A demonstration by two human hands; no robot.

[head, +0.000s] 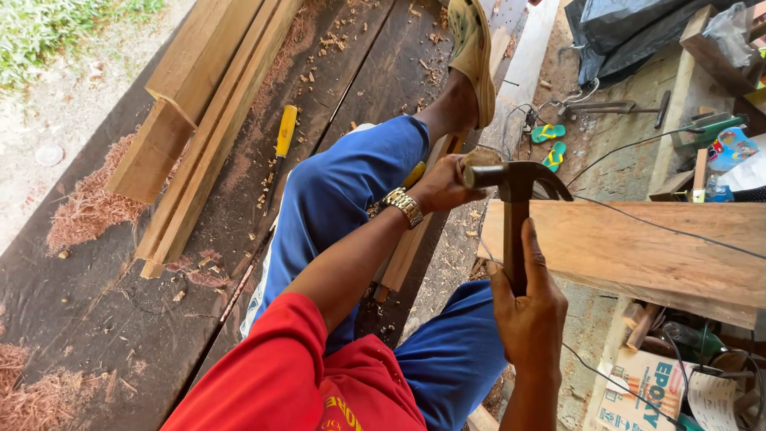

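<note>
My right hand (528,313) is shut on the dark handle of a claw hammer (515,185), held upright. The hammer's head sits right against the pale butt end of a chisel handle (481,157). My left hand (441,188), with a metal watch on its wrist, is shut on that chisel. Beneath it, a narrow wooden strip (408,249) lies across the edge of the dark plank platform (120,319), under my blue-trousered leg. The chisel's blade is hidden by my hand.
Stacked timber beams (199,104) and a yellow-handled chisel (285,132) lie on the platform among wood shavings. A wide plank (638,247) with a thin cable across it sits at the right. Green flip-flops (549,144), tools and a printed box (638,391) lie on the ground.
</note>
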